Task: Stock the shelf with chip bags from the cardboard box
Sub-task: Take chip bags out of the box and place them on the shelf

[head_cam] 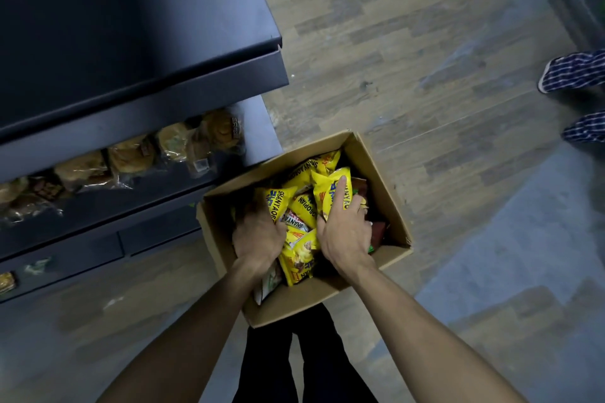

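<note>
Both hands are down in the open cardboard box (296, 301), which sits on the floor at the person's feet, just beside the end of the dark shelf unit (137, 52). The step in hand looks like gathering a handful of yellow chip bags (299, 255) before any are carried to the shelf.

The left hand (258, 235) is buried among the bags at the box's left side; its fingers are curled down out of sight, apparently closing on a yellow bag (278, 203), though how firm the grip is cannot be told. The right hand (345, 232) presses on another yellow bag (330, 190), forefinger stretched straight along it and the other fingers bent round its right edge.

The next move calls for closing on the crinkly, air-filled bags gently enough not to crush the chips, lifting them clear of the box walls, and turning left to an open tier.

The lower shelf tier (183, 186) carries wrapped pastries (131, 154) in a row. The floor (409, 42) is wood-patterned plank. At the right edge stand someone's checked slippers (569, 72), and packets show on another shelf in the top right corner.
</note>
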